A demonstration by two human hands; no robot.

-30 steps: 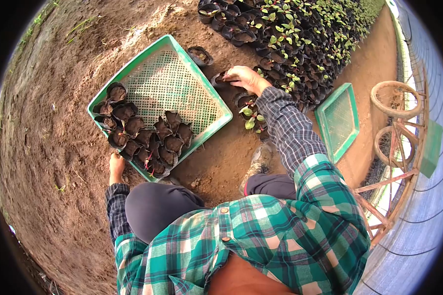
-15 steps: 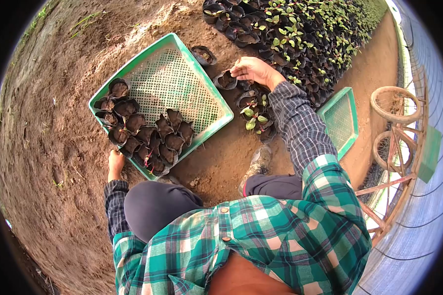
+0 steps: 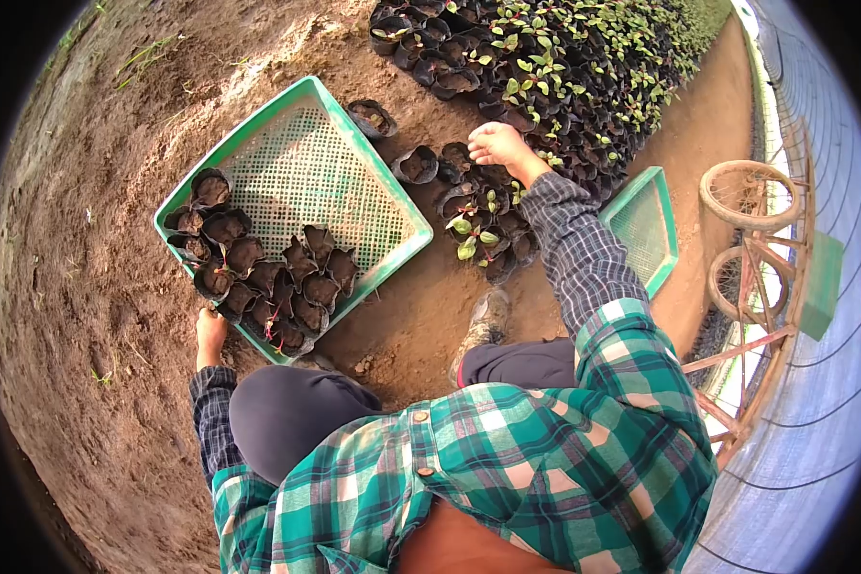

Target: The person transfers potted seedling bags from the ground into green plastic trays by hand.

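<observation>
My left hand [image 3: 211, 337] is at the lower left edge of a green mesh tray [image 3: 404, 251], fingers closed at its rim. Inside the tray, small black soil-filled nursery bags [image 3: 245, 253] are grouped toward the near left side, one with a reddish sprout. My right hand [image 3: 503, 148] hovers past the tray's far right side, fingers loosely bent and nothing visible in them. Just left of its fingertips stands a black soil-filled bag [image 3: 454, 161], with another bag [image 3: 415, 165] beside that. Closer to me, several bags hold leafy seedlings [image 3: 475, 232].
A dense bed of bagged seedlings [image 3: 584, 72] fills the upper right. One lone bag [image 3: 371, 120] stands behind the tray. A second green tray [image 3: 645, 230] lies to the right, near a wheeled metal cart [image 3: 751, 239]. My boot [image 3: 485, 323] rests on bare soil.
My right hand has moved right, away from the bag it was touching, and that bag stays on the ground. My left hand keeps its place at the tray. The view has shifted slightly.
</observation>
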